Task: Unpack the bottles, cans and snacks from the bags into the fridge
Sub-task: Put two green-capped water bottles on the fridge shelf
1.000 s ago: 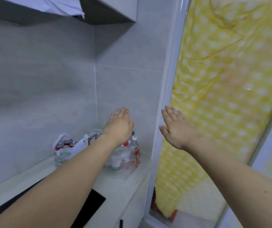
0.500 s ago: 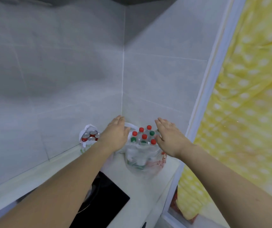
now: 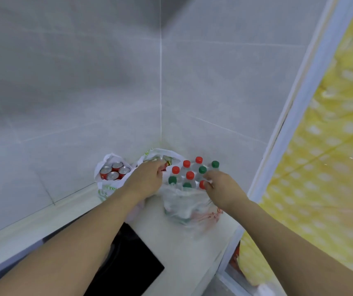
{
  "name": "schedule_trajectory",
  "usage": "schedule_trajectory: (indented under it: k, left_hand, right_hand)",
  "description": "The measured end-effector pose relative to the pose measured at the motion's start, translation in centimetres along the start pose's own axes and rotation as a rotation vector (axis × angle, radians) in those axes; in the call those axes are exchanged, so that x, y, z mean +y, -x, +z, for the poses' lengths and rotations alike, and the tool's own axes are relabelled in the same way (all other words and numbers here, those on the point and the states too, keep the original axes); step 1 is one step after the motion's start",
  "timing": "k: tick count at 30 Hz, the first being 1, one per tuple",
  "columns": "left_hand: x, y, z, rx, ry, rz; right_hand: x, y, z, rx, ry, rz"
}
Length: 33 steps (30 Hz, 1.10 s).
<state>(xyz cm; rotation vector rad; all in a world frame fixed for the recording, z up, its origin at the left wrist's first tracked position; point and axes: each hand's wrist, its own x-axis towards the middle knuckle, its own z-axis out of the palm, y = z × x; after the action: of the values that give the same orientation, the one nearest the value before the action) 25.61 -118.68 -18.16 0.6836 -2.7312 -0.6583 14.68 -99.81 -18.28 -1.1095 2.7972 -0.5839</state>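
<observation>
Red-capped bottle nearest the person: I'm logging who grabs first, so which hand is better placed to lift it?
Probably the right hand: its fingertips already touch that red-capped bottle, while the left hand reaches into the neighbouring bag.

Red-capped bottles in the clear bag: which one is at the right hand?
The red-capped clear plastic bottle nearest the camera, at the right hand's fingertips; the other red caps stand farther back.

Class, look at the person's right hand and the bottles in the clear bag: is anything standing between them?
Nothing visible does. The right hand is already at the bottles, its fingers against a red cap at the near edge of the cluster. The clear bag is open at the top, so the caps stand exposed. The left hand is off to the side at another bag.
</observation>
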Motion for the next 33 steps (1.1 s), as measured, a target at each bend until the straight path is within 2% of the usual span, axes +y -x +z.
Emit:
schedule_trajectory:
  k: [9, 19, 26, 33]
  left_hand:
    - [-4.1, -7.7, 6.4, -0.112, 0.222, -0.138]
    - [-6.8, -10.1, 11.7, -0.297, 0.312, -0.151]
    - [-8.3, -10.9, 14.0, -0.309, 0.302, -0.122]
    - [-8.7, -10.7, 16.1, -0.226, 0.351, -0.133]
  right_hand:
    - [0.3, -7.7, 6.6, -0.058, 0.053, 0.073]
    - [2.7, -10.3, 11.7, -0.291, -0.124, 0.215]
    - [3.0, -10.7, 13.4, -0.194, -0.163, 0.227]
    - [3.3, -10.2, 15.5, -0.043, -0.251, 0.230]
